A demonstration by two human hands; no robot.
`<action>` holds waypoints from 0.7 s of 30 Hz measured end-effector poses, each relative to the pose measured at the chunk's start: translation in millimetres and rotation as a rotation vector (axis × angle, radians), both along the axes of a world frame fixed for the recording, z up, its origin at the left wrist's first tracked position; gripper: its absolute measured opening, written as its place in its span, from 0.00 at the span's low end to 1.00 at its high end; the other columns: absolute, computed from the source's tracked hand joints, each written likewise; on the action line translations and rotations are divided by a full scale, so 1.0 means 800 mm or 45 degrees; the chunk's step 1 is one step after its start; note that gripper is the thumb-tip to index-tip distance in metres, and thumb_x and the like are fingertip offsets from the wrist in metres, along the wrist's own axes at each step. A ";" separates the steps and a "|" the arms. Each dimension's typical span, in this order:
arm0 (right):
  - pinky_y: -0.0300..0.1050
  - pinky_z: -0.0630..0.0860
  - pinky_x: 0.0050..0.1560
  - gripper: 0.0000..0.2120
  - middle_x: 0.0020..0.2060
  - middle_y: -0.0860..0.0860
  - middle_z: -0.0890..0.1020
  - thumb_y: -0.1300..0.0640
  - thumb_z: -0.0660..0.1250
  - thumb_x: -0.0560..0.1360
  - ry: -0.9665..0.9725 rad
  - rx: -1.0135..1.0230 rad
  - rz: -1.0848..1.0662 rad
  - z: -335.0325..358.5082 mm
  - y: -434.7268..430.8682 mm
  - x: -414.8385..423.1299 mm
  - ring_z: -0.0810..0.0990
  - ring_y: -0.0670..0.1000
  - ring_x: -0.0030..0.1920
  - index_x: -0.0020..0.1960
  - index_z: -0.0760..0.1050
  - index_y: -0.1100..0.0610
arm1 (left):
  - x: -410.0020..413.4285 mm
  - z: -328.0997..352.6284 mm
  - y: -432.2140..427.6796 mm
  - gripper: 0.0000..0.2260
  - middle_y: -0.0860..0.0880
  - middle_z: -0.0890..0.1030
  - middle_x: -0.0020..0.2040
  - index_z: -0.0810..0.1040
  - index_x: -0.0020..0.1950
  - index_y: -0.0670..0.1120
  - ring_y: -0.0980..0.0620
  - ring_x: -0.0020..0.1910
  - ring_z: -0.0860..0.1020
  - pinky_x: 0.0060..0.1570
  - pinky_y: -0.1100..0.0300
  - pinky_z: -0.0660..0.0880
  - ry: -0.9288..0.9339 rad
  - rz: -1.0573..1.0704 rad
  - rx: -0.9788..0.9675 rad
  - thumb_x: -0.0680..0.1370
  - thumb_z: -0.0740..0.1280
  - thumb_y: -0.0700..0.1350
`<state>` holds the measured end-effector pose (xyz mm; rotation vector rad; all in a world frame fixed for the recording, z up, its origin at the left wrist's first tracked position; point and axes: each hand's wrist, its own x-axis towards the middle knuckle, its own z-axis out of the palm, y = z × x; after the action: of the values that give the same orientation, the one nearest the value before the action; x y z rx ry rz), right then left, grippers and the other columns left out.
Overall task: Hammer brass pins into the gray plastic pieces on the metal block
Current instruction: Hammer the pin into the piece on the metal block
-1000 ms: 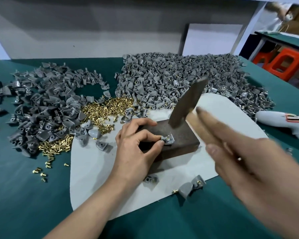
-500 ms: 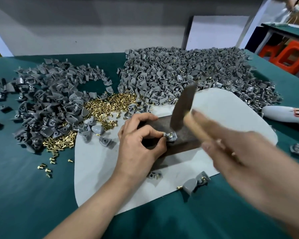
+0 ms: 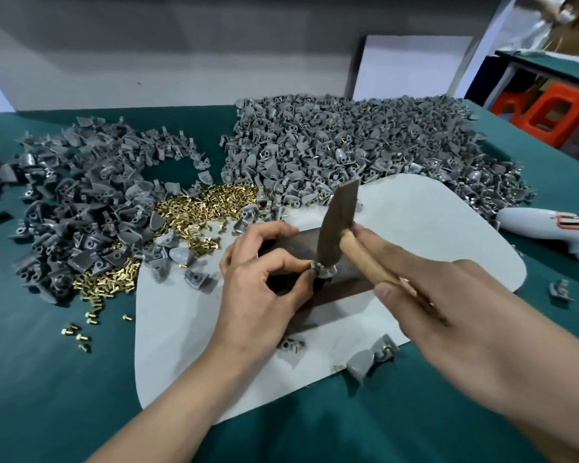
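A dark metal block [image 3: 345,285] lies on a pale mat [image 3: 425,228]. My left hand [image 3: 264,289] pinches a small gray plastic piece [image 3: 323,269] on the block's top. My right hand [image 3: 448,315] grips the wooden handle of a hammer [image 3: 340,225], whose dark head stands down on that piece. Loose brass pins [image 3: 201,212] lie heaped left of the block, between two piles of gray pieces. The pin in the held piece is hidden under the hammer head.
A big pile of gray pieces [image 3: 348,145] fills the back of the green table, another pile [image 3: 74,202] sits at the left. Finished pieces [image 3: 370,359] lie at the mat's front edge. A white glue gun [image 3: 549,228] lies at the right. Orange stools [image 3: 555,111] stand beyond.
The hammer head has come down from a raised tilt onto the gray piece on the block. My left hand kept its pinch on the piece.
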<state>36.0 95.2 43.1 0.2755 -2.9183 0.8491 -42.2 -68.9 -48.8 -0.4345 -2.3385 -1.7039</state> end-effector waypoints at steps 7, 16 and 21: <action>0.33 0.65 0.21 0.15 0.24 0.53 0.67 0.58 0.61 0.77 -0.209 -1.339 -0.233 -0.011 0.043 -0.037 0.59 0.47 0.15 0.57 0.79 0.44 | 0.008 0.035 0.001 0.07 0.59 0.81 0.53 0.78 0.35 0.47 0.59 0.58 0.76 0.61 0.49 0.72 -0.043 -0.020 0.056 0.71 0.73 0.40; 0.31 0.59 0.11 0.11 0.24 0.49 0.65 0.58 0.67 0.68 -0.673 -2.127 -0.004 -0.092 0.064 -0.067 0.52 0.43 0.18 0.51 0.75 0.52 | 0.045 0.118 -0.005 0.07 0.48 0.85 0.35 0.77 0.34 0.40 0.53 0.33 0.84 0.35 0.73 0.76 -0.248 -0.391 0.617 0.69 0.70 0.32; 0.33 0.59 0.10 0.12 0.24 0.49 0.66 0.58 0.67 0.68 -0.724 -2.176 0.006 -0.099 0.069 -0.070 0.52 0.42 0.17 0.51 0.74 0.53 | 0.046 0.120 -0.005 0.02 0.48 0.85 0.34 0.79 0.32 0.43 0.52 0.34 0.85 0.37 0.70 0.78 -0.282 -0.459 0.727 0.65 0.70 0.39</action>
<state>-20.0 150.1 -36.0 -0.1526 -1.3758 3.1343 -5.3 -72.7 47.2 -0.6019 -1.8406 -2.5899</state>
